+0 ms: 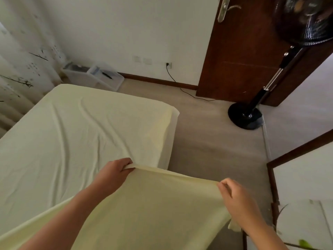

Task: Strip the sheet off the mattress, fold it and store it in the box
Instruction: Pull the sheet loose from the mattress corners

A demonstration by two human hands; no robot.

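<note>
A pale yellow sheet (pixel 86 134) covers the mattress, which fills the left half of the view; the mattress itself is hidden under it. The sheet's near edge is lifted off the bed and stretched taut between my hands. My left hand (pixel 115 170) pinches that edge at its left end, above the bed's near right side. My right hand (pixel 234 193) grips the same edge further right, out over the floor. A clear plastic box (pixel 106 79) with a lid stands on the floor by the far wall, beyond the mattress's far corner.
A black standing fan (pixel 245 115) has its base on the wooden floor to the right, its cord running to a wall socket (pixel 168 64). A brown door (pixel 239 51) stands open behind it. A second clear box (pixel 75 71) is beside the first. Curtains (pixel 21 65) hang at left.
</note>
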